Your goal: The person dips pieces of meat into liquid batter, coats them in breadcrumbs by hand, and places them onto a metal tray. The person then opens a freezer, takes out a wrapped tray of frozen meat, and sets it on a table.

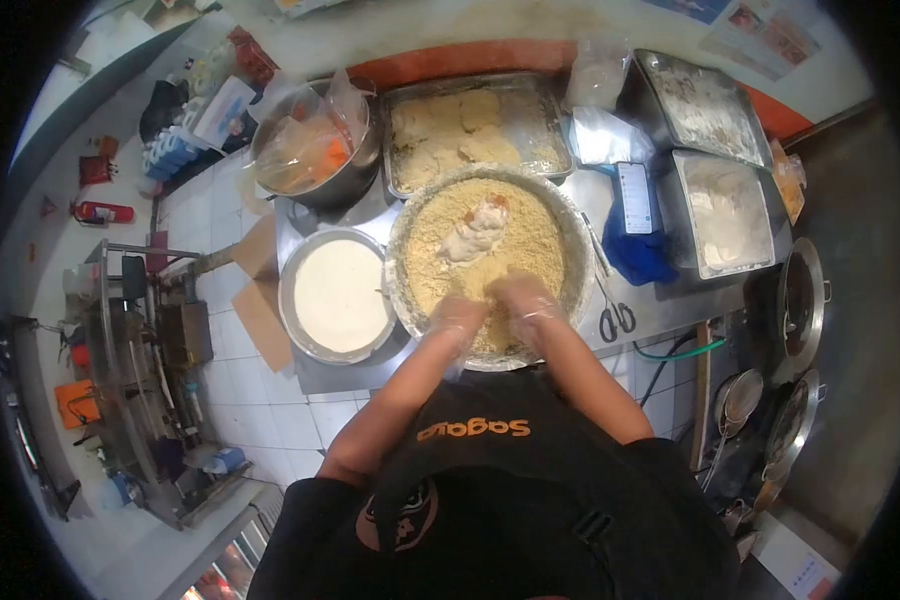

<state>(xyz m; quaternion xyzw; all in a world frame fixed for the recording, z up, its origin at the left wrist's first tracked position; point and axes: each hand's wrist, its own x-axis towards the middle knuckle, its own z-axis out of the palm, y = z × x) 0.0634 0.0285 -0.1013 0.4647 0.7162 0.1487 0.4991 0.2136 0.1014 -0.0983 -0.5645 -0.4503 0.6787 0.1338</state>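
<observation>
My left hand (460,314) and my right hand (525,303), both in clear plastic gloves, are down in the yellowish crumb coating (540,225) near the front of a large round metal basin (577,240). They are close together, with the fingertips partly sunk in crumbs, so I cannot tell whether they hold anything. Beyond them, a heap of pale, wet, batter-covered pieces (475,235) lies on the crumbs, with a few brownish-orange bits on top. Left of the basin stands a round metal pan of smooth white batter (338,297).
Behind the basin is a tray of flattened, crumb-coated pieces (450,130). A pot with plastic bags (315,150) stands back left. On the right are scissors (616,322), a phone (635,198) on blue cloth (638,258), and a metal container of white powder (722,215).
</observation>
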